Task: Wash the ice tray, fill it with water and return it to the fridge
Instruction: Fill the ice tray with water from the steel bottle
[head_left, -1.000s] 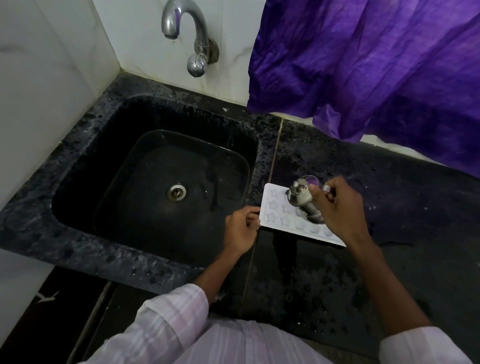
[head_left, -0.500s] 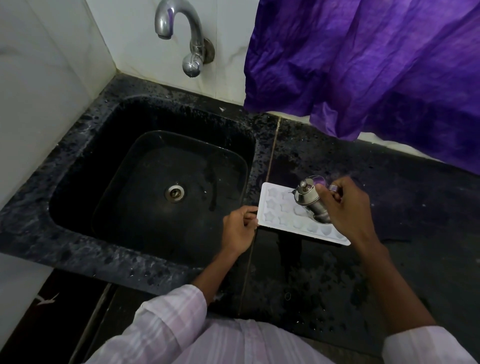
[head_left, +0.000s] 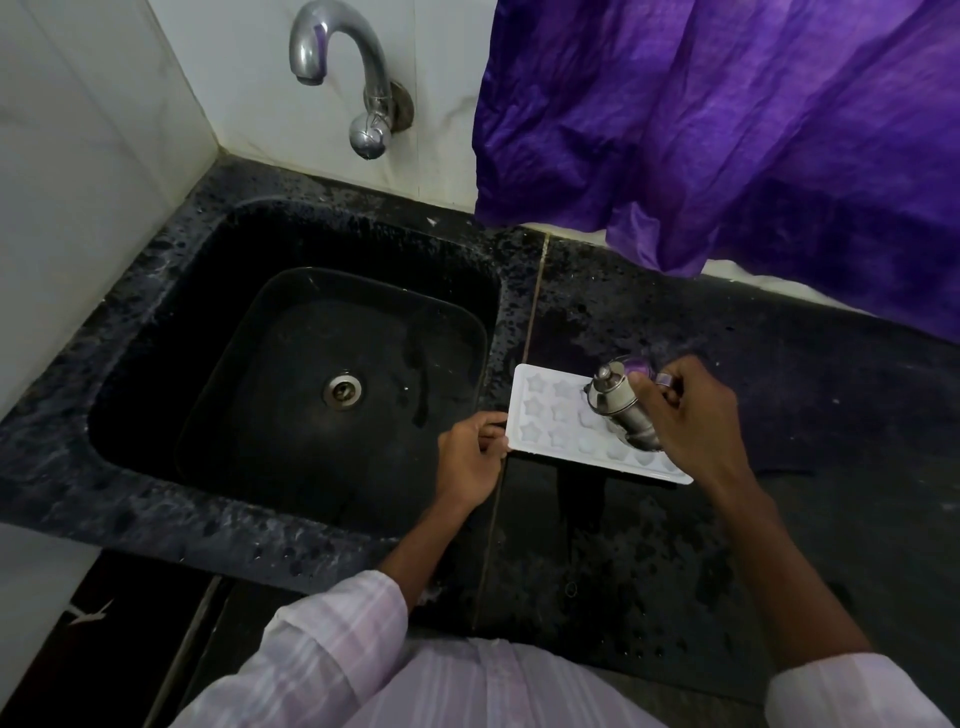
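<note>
A white ice tray (head_left: 550, 415) with star-shaped and round cells lies flat on the black counter (head_left: 779, 389), just right of the sink. My left hand (head_left: 470, 457) pinches its left edge. My right hand (head_left: 696, 415) grips a small steel jug (head_left: 618, 408) with a knobbed lid by its handle. The jug is tilted over the tray's right half. My right hand and the jug hide part of the tray.
A black stone sink (head_left: 291, 374) with a steel drain (head_left: 343, 389) fills the left side. A chrome tap (head_left: 337, 67) hangs from the white tiled wall above it. A purple cloth (head_left: 727, 130) drapes over the counter's back right. The counter is wet.
The jug has shifted slightly to the right along the tray with my right hand. My left hand stays on the tray's left edge.
</note>
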